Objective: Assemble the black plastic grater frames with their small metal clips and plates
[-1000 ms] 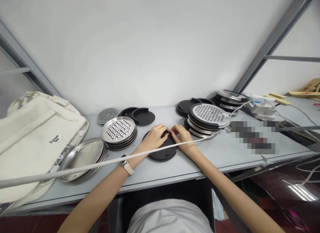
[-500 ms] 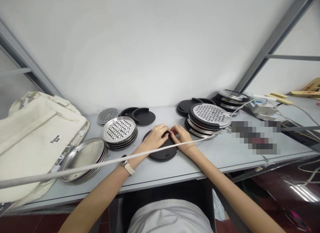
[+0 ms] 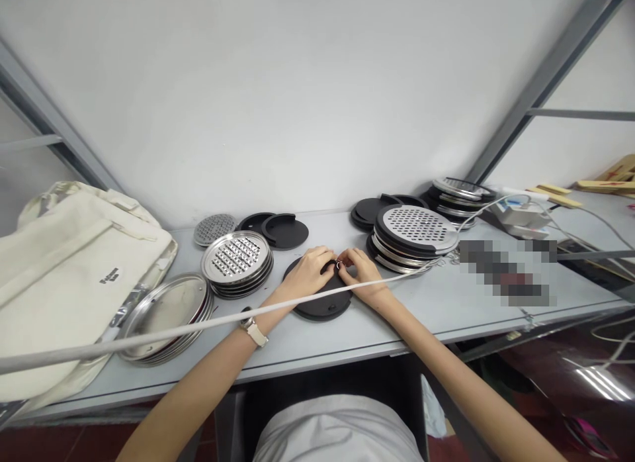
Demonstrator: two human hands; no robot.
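Note:
A round black lid (image 3: 320,302) lies flat on the grey table (image 3: 446,303) in front of me. My left hand (image 3: 306,271) rests curled on its far edge, fingers closed. My right hand (image 3: 362,269) meets it from the right, fingertips pinched on a small metal ring (image 3: 338,264) at the lid's rim. A white cable (image 3: 198,324) stretches across both wrists.
Left of the lid stands a stack of perforated steel discs (image 3: 236,260), with plain steel lids (image 3: 166,314) and a cream bag (image 3: 74,270) further left. Black lids (image 3: 278,229) lie behind. Right, a stack topped by a perforated disc (image 3: 414,230) and a white power adapter (image 3: 518,216).
None; both hands stay pressed together at the far edge of the black lid, with only slight finger movement.

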